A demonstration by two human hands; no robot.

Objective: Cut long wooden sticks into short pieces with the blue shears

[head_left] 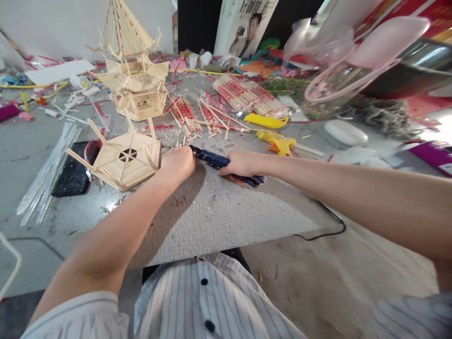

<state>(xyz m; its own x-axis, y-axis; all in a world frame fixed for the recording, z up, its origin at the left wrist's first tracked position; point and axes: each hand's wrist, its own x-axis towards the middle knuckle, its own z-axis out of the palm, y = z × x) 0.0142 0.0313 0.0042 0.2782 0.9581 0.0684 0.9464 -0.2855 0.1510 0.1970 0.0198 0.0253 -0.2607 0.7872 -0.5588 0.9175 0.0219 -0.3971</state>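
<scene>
Dark-blue hand tool is gripped in right hand over surface, behind front edge. Left hand is held at tip, grip can't be told. Stick-built hexagon is placed just left.

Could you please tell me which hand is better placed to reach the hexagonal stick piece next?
Probably the left hand: it is right beside the hexagonal stick piece, while the right hand is farther away and has its grip around the dark blue tool.

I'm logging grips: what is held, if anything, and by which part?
The right hand grips the dark blue tool by its handles; whether the left hand holds anything is unclear.
</scene>
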